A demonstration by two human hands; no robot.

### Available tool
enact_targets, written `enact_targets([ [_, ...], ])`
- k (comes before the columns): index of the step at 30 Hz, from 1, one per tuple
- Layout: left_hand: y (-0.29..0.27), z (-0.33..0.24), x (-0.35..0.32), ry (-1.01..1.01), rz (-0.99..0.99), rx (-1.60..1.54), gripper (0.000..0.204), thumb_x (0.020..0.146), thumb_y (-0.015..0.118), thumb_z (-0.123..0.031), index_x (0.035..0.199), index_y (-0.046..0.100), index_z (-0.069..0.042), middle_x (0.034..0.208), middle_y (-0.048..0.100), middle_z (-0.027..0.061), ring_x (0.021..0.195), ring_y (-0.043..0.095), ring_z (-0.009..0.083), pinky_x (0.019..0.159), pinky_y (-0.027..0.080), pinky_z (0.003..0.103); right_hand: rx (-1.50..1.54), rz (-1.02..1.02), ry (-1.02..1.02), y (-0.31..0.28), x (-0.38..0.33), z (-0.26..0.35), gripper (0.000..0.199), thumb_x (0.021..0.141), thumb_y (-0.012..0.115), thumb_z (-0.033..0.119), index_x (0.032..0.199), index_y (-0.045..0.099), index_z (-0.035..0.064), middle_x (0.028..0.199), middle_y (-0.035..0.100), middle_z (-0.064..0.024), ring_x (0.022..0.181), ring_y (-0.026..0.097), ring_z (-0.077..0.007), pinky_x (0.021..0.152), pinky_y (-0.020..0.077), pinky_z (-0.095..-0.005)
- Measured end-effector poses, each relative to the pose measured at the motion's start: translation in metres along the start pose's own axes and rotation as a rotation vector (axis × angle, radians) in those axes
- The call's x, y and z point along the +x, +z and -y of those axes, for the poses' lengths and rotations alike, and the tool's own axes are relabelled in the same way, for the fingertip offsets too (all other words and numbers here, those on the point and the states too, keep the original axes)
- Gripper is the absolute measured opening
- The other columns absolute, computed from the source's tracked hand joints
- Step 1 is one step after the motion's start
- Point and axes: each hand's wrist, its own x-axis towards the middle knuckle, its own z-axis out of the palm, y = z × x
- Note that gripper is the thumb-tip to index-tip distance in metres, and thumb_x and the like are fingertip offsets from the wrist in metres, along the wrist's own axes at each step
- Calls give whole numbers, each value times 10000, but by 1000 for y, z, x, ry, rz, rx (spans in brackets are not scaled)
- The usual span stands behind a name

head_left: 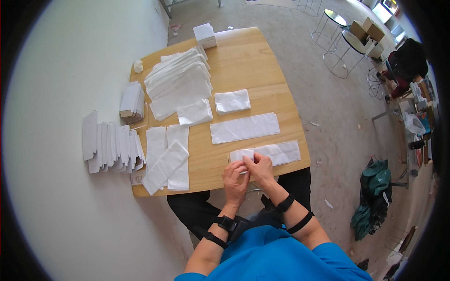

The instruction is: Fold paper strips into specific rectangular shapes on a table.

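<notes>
Clock directions taken from the fingertips, twelve o'clock being away from the wearer.

Right hand (261, 167): grip closed, thumb and forefinger pinching the folded end of a white strip. Left hand (235, 178): fingers bent toward the same end, tips meeting the right hand's; whether its grip is closed cannot be told.

White strip (281, 152), one: at the near edge of the table (206, 173), flat length running toward between two and three o'clock, folded end under the fingertips.

Flat white strip (244, 128), one: twelve o'clock, just beyond, lying crosswise.

Folded white stack (233, 101), one: twelve o'clock, farther out.

Folded white piece (194, 112), one: between ten and eleven, touching the fanned pile.

Fanned pile of white strips (180, 77): eleven o'clock, overlapping.

White block (205, 35), one: between eleven and twelve, at the far edge.

Loose white strips (165, 164): nine o'clock, one laid slantwise over the others.

Row of white cartons (115, 146): nine o'clock, side by side near the wall.

Bundle of white cartons (132, 100): ten o'clock, at the table's edge.

Crumpled white wad (138, 66), one: between ten and eleven.

Round-topped stools (354, 42): between one and two, on the floor.

Dark green bags (374, 196): between three and four, on the floor.
</notes>
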Motion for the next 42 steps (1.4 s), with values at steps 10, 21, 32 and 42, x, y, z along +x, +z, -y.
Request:
enact_targets([
  [10,12,20,0,-47,26,220,137,843,628,-105,972,669,-85,1032,652,30,945,548,248,864,405,356,-154,-210,-121,-12,14,-36,286,786,628,213,667,540,-32,637,576,-238,608,592,-391,584,447,-447],
  [21,15,38,10,-200,37,162,148,879,592,-92,1000,663,-46,911,532,67,721,540,171,651,455,302,-242,-203,-197,-17,27,-48,261,775,604,195,690,528,-41,694,579,-268,686,587,-435,628,456,-467],
  [32,13,53,13,-73,50,283,160,863,608,-96,1007,666,-59,825,524,64,648,537,173,607,448,314,-243,-120,-184,-22,30,-46,218,776,574,161,732,539,-50,738,593,-290,749,595,-460,667,472,-473],
  [42,12,55,12,-228,173,243,250,802,661,-154,1052,658,-160,860,544,24,772,560,200,720,377,351,-245,-239,-99,-36,23,-43,256,766,678,206,723,563,-18,675,607,-214,656,620,-356,617,482,-420],
])
